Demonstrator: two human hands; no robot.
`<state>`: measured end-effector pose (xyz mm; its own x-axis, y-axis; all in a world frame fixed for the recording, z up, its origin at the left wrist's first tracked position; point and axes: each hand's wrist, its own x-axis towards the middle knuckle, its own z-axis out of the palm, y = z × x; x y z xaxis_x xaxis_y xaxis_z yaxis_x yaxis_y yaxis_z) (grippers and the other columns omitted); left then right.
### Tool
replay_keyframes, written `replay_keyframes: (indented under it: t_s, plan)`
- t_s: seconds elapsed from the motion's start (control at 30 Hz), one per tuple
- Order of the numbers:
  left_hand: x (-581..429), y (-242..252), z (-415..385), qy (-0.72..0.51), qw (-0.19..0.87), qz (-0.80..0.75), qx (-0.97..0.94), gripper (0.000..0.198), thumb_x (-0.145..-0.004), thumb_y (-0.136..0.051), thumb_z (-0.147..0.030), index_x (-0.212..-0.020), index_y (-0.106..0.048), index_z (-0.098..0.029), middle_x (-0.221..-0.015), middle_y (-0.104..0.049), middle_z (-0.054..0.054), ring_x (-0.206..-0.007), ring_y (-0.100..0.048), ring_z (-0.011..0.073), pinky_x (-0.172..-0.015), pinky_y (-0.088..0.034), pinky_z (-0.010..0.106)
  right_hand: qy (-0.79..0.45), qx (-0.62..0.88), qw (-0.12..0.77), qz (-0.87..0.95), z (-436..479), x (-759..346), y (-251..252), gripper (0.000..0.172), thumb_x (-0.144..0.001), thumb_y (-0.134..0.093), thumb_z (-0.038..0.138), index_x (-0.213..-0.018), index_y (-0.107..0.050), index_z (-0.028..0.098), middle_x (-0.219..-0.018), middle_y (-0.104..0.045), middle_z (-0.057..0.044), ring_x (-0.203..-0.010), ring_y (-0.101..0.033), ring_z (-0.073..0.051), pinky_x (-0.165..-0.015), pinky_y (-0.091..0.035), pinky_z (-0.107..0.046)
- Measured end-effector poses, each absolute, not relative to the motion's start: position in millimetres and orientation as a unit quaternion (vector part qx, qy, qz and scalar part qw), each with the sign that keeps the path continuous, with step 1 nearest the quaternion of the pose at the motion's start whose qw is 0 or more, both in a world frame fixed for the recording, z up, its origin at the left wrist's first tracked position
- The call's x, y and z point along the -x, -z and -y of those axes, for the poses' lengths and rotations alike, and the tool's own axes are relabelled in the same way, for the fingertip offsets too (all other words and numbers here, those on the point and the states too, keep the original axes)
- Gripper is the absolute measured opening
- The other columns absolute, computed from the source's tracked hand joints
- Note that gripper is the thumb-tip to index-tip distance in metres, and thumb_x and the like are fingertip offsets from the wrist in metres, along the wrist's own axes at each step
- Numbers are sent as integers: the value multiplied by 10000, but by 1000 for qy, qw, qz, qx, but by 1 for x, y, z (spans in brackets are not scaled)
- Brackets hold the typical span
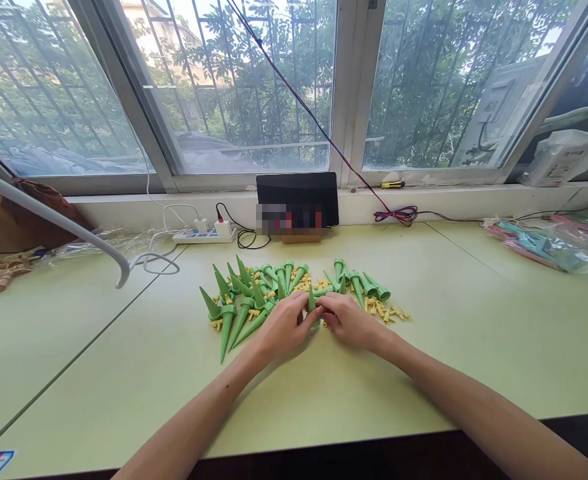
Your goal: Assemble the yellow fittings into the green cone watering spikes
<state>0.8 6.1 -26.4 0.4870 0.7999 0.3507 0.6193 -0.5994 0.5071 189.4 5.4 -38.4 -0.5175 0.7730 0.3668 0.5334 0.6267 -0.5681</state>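
My left hand (290, 322) is closed around a green plastic spike (312, 300), its pointed end up. My right hand (347, 319) meets it from the other side, fingers pinched together beside the spike's lower part. Whatever lies between those right fingertips is hidden or too small to make out. To the left and behind my hands lies a pile of green cone-shaped spikes (227, 330) with ridged collars, some standing point up, others on their sides. Small yellow tube-like pieces (384, 310) are scattered among the spikes and right of my right hand.
A dark tablet (299, 197) leans on a stand by the window. Left of it, a white power strip (205, 235) has plugs and cables. A white curved bar (59, 213) crosses the left foreground. Bundled wire (397, 215) and plastic bags (539, 243) lie toward the right.
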Motion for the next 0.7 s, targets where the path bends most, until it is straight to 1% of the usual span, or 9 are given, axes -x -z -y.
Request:
replay_keyframes:
  t_s: [0.33, 0.5, 0.7]
  plan:
    - [0, 26, -6, -283, 146, -412, -854, 326, -970, -487, -354, -695, -396, -203, -709, -520, 3, -653, -470, 156, -575, -304, 285, -180, 391, 308, 849, -5, -190, 38, 166, -895, -504, 33, -846, -588, 167, -828, -569, -39, -761, -521, -170, -682, -391, -281]
    - [0, 27, -5, -278, 142, -409, -857, 334, -970, -486, -363, -690, -400, -203, -705, -529, 5, -655, -484, 159, -579, -315, 285, -177, 383, 312, 851, -5, -190, 39, 189, -903, -482, 35, -809, -569, 174, -807, -551, -33, -741, -513, -166, -667, -393, -276]
    - [0, 24, -5, -271, 137, -404, -863, 338, -966, -491, -356, -677, -406, -203, -694, -542, 4, -648, -487, 161, -595, -331, 284, -182, 375, 318, 852, -6, -190, 41, 199, -873, -480, 10, -790, -546, 178, -798, -538, -24, -731, -505, -158, -668, -397, -269]
